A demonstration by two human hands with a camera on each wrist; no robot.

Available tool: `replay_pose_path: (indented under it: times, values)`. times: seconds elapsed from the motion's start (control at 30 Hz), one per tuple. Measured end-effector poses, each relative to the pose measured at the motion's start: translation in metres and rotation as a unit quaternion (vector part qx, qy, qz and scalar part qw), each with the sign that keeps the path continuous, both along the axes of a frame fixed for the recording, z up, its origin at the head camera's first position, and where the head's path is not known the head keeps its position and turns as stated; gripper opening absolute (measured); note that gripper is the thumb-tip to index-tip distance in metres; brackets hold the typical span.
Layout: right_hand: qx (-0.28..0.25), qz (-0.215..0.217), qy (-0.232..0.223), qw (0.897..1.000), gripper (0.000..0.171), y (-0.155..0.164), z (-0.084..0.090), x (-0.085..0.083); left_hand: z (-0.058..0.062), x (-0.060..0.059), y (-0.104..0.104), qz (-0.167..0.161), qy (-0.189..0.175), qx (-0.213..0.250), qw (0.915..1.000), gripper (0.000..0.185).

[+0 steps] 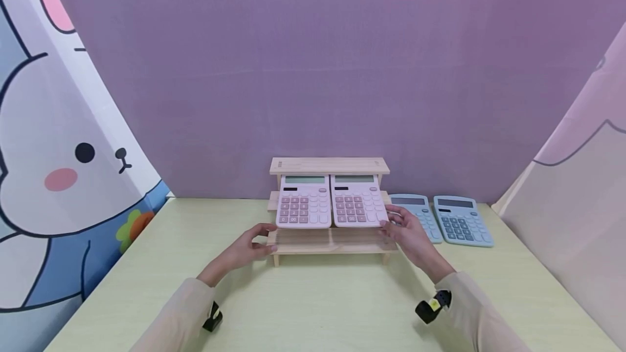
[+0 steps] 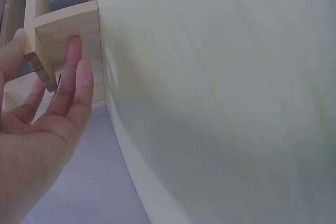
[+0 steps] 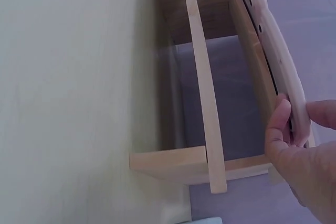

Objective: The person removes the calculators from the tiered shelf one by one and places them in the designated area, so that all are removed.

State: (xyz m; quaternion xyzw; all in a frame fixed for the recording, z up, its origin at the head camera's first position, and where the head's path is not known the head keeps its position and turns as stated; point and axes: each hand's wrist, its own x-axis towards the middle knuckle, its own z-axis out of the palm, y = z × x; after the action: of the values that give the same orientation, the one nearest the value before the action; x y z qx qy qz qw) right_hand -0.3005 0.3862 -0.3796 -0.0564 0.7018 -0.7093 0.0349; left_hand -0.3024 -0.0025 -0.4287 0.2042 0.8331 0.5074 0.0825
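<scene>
Two pink calculators stand side by side, leaning back on a stepped wooden shelf (image 1: 332, 242). My right hand (image 1: 408, 235) pinches the lower right corner of the right pink calculator (image 1: 358, 200). In the right wrist view, the thumb is on one face of that calculator (image 3: 281, 61) and the curled fingers (image 3: 278, 121) on the other. The left pink calculator (image 1: 304, 202) stands just beside it, untouched by either hand. At the shelf's left end, my left hand (image 1: 244, 249) holds the lowest board (image 2: 39, 56) between thumb and fingers, with fingertips against the side panel (image 2: 86, 30).
Two blue calculators lie on the table right of the shelf, the nearer one (image 1: 421, 216) partly behind my right hand and the other (image 1: 463, 220) farther right. A purple backdrop (image 1: 332, 80) rises behind the pale table (image 1: 318, 308). Printed cloth (image 1: 63, 140) hangs at the left.
</scene>
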Motion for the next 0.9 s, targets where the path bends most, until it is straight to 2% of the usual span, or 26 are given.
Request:
replay_pose_path:
  times: [0.17,0.4,0.9]
  values:
    - [-0.025,-0.002,-0.011,1.0,0.056,-0.001,0.001,0.002,0.001,0.001,0.001,0.003,-0.004,0.001,1.0,0.06]
    - [-0.031,-0.005,-0.024,0.999,0.056,-0.001,0.0,0.005,0.002,0.001,0.001,0.006,-0.002,-0.004,1.0,0.059]
    - [-0.05,0.011,-0.012,0.999,0.057,0.003,0.001,0.016,0.003,0.004,0.002,0.013,0.005,-0.011,0.9998,0.061]
